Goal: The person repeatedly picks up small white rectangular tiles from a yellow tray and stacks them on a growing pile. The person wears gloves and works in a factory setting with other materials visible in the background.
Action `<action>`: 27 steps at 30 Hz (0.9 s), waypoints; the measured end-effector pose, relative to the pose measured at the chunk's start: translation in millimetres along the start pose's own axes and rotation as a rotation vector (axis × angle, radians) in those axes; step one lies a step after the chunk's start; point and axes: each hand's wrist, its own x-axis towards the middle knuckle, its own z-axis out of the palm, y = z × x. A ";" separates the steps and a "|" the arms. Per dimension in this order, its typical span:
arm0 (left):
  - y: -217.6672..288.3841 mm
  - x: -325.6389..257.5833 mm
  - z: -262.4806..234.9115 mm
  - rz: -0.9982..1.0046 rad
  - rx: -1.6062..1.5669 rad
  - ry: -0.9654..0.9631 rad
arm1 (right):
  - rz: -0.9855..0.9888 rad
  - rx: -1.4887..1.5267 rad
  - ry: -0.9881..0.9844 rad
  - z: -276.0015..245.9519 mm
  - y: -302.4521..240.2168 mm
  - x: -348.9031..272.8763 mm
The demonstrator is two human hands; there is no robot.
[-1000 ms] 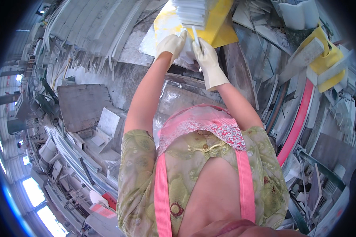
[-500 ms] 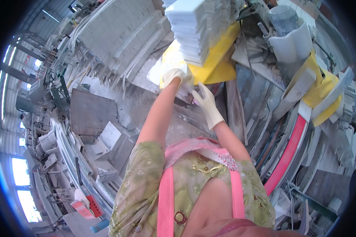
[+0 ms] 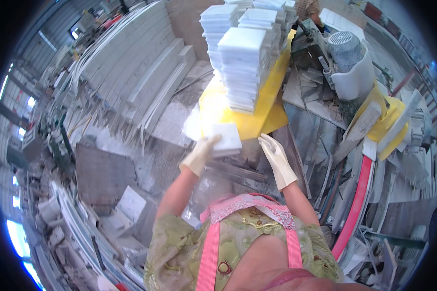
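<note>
My left hand [image 3: 199, 154], in a cream rubber glove, grips the left edge of a small white square stone tile [image 3: 226, 137]. One tile or a thin stack of them, I cannot tell. It is held at the near edge of a yellow sheet [image 3: 252, 125]. My right hand [image 3: 276, 157], gloved the same way, has its fingers stretched out beside the sheet's near right corner, apart from the tile, with nothing in it. Tall stacks of white square tiles [image 3: 242, 65] stand on the yellow sheet just beyond my hands.
Long pale stone strips [image 3: 131, 72] are piled at the far left. To the right stand a motor [image 3: 345, 46] with a white guard and a red-faced rail [image 3: 355, 208]. A brown board [image 3: 107, 173] and stone offcuts lie at the left. Another person's arm [image 3: 315, 18] shows at the back.
My hands have come apart and nearer to me. The white tile now shows clearly in my left hand. My right hand has shifted right, and the view has tilted to show more of the stacks.
</note>
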 end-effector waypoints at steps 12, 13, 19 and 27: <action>101.5 27.7 -77.4 0.070 -0.173 -0.089 | -0.005 -0.214 0.219 73.8 -22.3 20.2; 114.4 33.4 -80.6 0.073 -0.101 -0.074 | -0.053 -0.233 0.197 78.1 -19.9 19.6; 176.7 61.0 -83.9 0.162 0.107 -0.107 | -0.112 -0.206 0.160 75.0 -16.7 14.7; 294.5 50.7 -9.7 0.378 -0.101 -0.285 | -0.079 -0.142 0.294 40.7 -47.8 1.3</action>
